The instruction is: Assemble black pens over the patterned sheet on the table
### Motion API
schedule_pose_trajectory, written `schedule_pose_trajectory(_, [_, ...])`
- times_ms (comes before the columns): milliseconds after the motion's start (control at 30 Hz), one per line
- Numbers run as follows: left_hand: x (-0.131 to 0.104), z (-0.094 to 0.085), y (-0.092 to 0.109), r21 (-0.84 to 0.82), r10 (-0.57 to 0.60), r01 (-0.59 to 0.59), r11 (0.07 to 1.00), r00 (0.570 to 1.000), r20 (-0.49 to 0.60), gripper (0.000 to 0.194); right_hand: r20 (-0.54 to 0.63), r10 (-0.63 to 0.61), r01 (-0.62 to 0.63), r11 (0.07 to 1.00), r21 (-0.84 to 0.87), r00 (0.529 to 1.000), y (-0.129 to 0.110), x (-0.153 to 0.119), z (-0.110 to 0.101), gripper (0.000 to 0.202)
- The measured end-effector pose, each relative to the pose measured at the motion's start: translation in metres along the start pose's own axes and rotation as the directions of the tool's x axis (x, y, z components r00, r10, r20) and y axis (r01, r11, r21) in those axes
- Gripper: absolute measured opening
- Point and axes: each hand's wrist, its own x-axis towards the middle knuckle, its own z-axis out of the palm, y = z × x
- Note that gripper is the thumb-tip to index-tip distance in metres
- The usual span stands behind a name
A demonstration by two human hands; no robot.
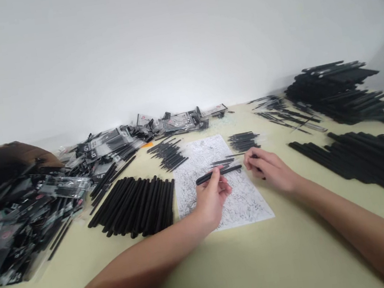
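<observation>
My left hand [211, 201] is closed around a slim black pen-like stick [231, 170], held nearly level above a scribbled white sheet [252, 204]. My right hand [269, 167] is just right of the stick's tip, fingers curled together. A bit of something dark shows between those fingers, too small to name. Several thin dark sticks, like pen refills [220, 162], lie on the paper behind my left hand. Two small bundles of similar thin pieces flank the sheet, a left bundle [167, 154] and a right bundle [243, 141].
Thick black tubes [134, 207] lie in a row left of the paper. More black sticks [362, 163] spread at the right, with a tall stack [334, 90] behind. Clear plastic packets [65, 185] heap up at the left by a brown box [12, 160]. A white wall [178, 46] closes the back.
</observation>
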Motion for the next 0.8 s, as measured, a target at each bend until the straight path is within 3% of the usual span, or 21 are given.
schedule_pose_trajectory(67, [0.0, 0.0, -0.001, -0.008, 0.003, -0.003, 1.0, 1.0, -0.006, 0.053, -0.042, -0.188, 0.159, 0.915, -0.371, 0.981, -0.004, -0.008, 0.004, 0.02])
schedule_pose_trajectory(167, [0.001, 0.0, -0.003, -0.005, 0.022, -0.022, 1.0, 1.0, -0.004, 0.053, -0.04, -0.357, 0.218, 0.652, -0.726, 0.933, -0.01, -0.018, 0.012, 0.028])
schedule_pose_trajectory(267, [0.001, -0.001, -0.005, 0.013, 0.054, -0.054, 0.998, 0.998, 0.024, 0.051, 0.024, -0.395, 0.204, 0.422, -0.884, 0.918, -0.015, -0.023, 0.022, 0.027])
schedule_pose_trajectory(367, [0.001, -0.002, -0.008, 0.029, 0.079, -0.08, 0.996, 0.996, 0.043, 0.048, 0.118, -0.39, 0.239, 0.277, -0.931, 0.913, -0.019, -0.024, 0.031, 0.028])
schedule_pose_trajectory(500, [0.001, -0.003, -0.009, 0.041, 0.093, -0.094, 0.995, 0.995, 0.037, 0.048, 0.198, -0.35, 0.281, 0.203, -0.938, 0.916, -0.021, -0.023, 0.025, 0.037])
schedule_pose_trajectory(600, [0.002, -0.004, -0.01, 0.024, 0.089, -0.089, 0.996, 0.996, 0.021, 0.054, 0.143, -0.342, 0.219, 0.196, -0.956, 0.929, -0.016, -0.012, 0.004, 0.039])
schedule_pose_trajectory(700, [0.002, -0.005, -0.01, 0.006, 0.088, -0.088, 0.996, 0.996, 0.016, 0.059, 0.052, -0.299, 0.11, 0.182, -0.977, 0.953, -0.012, 0.012, -0.014, 0.034])
schedule_pose_trajectory(800, [0.002, -0.004, -0.009, 0.022, 0.087, -0.088, 0.996, 0.996, 0.029, 0.059, 0.094, -0.203, 0.116, 0.1, -0.988, 0.975, -0.02, 0.044, -0.01, 0.031])
